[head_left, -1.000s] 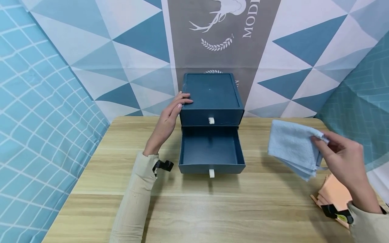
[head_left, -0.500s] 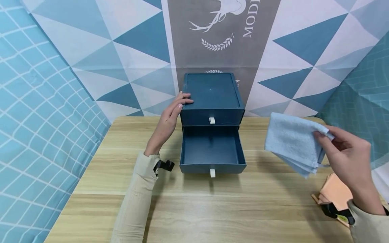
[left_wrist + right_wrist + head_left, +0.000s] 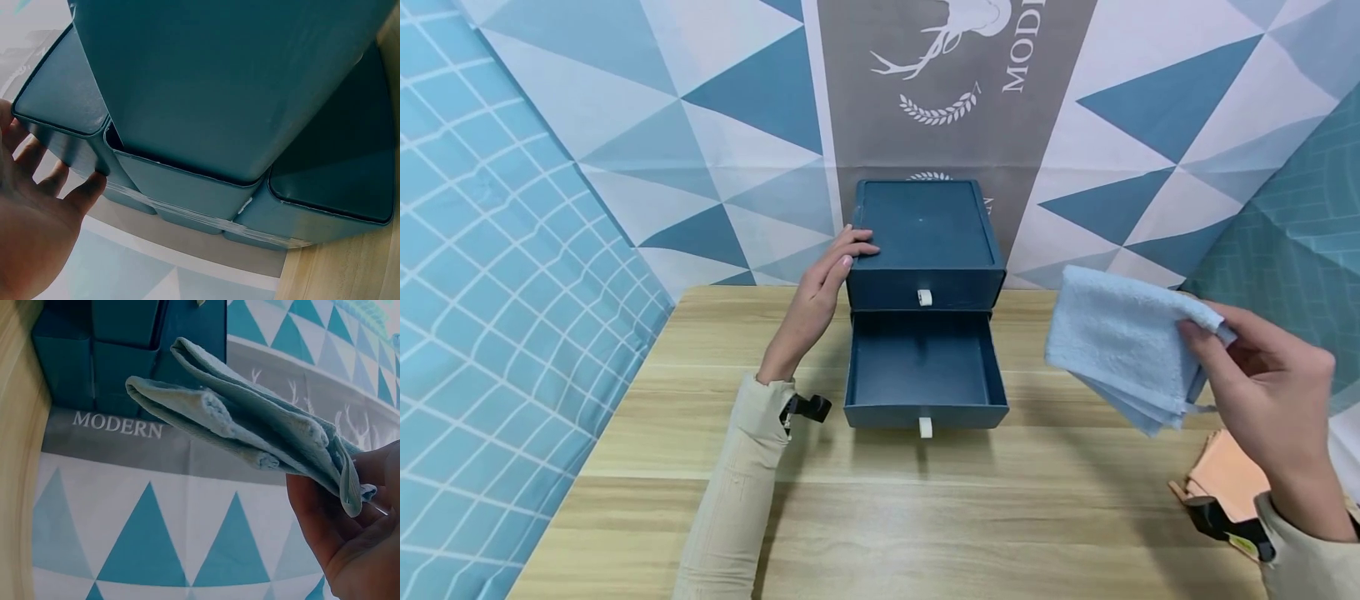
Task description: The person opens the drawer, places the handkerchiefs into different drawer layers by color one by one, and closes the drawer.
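A folded light blue towel [image 3: 1123, 342] hangs in the air right of the drawer unit, pinched at its right edge between thumb and fingers of my right hand [image 3: 1270, 392]. In the right wrist view the towel [image 3: 250, 425] shows several stacked folds. My left hand [image 3: 816, 292] rests on the left edge of the dark blue drawer unit [image 3: 925, 225], fingers on its top. Its lower drawer [image 3: 925, 417] is pulled out and has nothing in it; the upper one is closed. In the left wrist view, the left hand's fingers [image 3: 84, 190] touch the unit's side.
A folded orange cloth [image 3: 1228, 479] lies on the wooden table [image 3: 925, 517] at the right, partly hidden by the right wrist strap. Behind the unit stands a patterned backdrop [image 3: 745, 108] of triangles with a grey panel.
My right hand has raised the blue towel slightly, the towel drifting a little left and up. The left hand stays on the drawer unit.
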The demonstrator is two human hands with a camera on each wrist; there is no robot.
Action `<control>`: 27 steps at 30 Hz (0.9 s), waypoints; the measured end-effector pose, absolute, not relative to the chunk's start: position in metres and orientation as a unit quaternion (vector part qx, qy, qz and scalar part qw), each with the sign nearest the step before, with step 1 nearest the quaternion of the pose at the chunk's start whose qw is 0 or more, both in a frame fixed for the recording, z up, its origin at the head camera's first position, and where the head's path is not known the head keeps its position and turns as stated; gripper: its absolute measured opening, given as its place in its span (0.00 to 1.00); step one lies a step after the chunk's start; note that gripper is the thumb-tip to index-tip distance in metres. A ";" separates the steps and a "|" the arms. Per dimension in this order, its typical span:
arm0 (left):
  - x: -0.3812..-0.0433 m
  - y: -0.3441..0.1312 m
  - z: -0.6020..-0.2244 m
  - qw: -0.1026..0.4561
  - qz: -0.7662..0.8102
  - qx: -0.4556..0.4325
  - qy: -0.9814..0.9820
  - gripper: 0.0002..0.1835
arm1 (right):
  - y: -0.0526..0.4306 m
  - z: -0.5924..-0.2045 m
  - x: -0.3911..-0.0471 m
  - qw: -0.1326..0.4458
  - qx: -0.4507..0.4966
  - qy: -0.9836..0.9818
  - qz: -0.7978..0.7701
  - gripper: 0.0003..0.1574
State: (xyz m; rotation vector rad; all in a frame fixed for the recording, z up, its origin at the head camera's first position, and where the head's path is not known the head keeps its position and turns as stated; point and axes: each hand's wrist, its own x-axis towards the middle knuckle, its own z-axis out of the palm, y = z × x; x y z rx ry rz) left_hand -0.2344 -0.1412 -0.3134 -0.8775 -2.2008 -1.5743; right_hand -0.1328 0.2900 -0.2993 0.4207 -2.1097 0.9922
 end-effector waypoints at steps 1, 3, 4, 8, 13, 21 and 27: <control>-0.234 -0.141 -0.313 0.148 -0.548 -0.305 -0.765 0.21 | 0.288 -0.297 -0.132 0.378 0.168 -0.825 0.386 0.12; -0.234 -0.142 -0.314 0.149 -0.549 -0.305 -0.764 0.21 | 0.283 -0.294 -0.132 0.381 0.174 -0.821 0.388 0.12; -0.234 -0.142 -0.314 0.149 -0.549 -0.305 -0.763 0.21 | 0.281 -0.293 -0.132 0.382 0.180 -0.818 0.390 0.12; -0.234 -0.142 -0.314 0.149 -0.549 -0.302 -0.765 0.21 | 0.271 -0.289 -0.133 0.385 0.199 -0.800 0.415 0.12; -0.234 -0.141 -0.313 0.148 -0.547 -0.303 -0.766 0.21 | 0.262 -0.288 -0.131 0.382 0.211 -0.793 0.424 0.12; -0.233 -0.141 -0.313 0.147 -0.550 -0.304 -0.764 0.20 | 0.242 -0.279 -0.137 0.369 0.229 -0.768 0.471 0.13; -0.234 -0.141 -0.314 0.148 -0.548 -0.302 -0.766 0.20 | 0.228 -0.278 -0.144 0.357 0.239 -0.747 0.507 0.13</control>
